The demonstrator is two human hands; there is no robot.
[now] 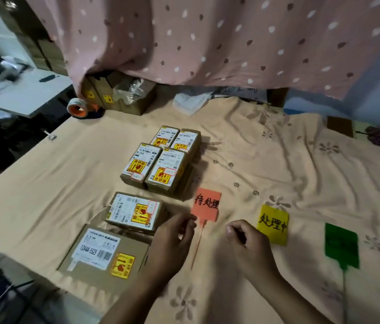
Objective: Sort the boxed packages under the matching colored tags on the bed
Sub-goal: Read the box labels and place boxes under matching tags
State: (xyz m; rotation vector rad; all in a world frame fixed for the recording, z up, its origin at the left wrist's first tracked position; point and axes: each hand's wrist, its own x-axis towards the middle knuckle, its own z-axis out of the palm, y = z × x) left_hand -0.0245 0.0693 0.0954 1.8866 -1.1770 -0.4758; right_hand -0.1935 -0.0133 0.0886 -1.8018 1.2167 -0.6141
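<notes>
Three colored tags lie on the peach bedsheet (277, 160): an orange tag (206, 203), a yellow tag (273, 224) and a green tag (341, 245). Several small cardboard packages (163, 160) with white and yellow labels sit stacked behind the orange tag. Another labelled package (135, 211) lies crosswise, and a larger flat box (102, 253) rests near the bed's front edge. My left hand (172, 239) hovers beside the crosswise package and the orange tag's stem, fingers loosely curled and holding nothing. My right hand (247, 239) is curled into a loose fist just left of the yellow tag.
A pink spotted curtain (207, 38) hangs over the back of the bed. Below it stand open cardboard cartons (119, 94), an orange tape dispenser (78, 108) and a folded white plastic bag (191, 102). A white table (20, 94) stands at the left.
</notes>
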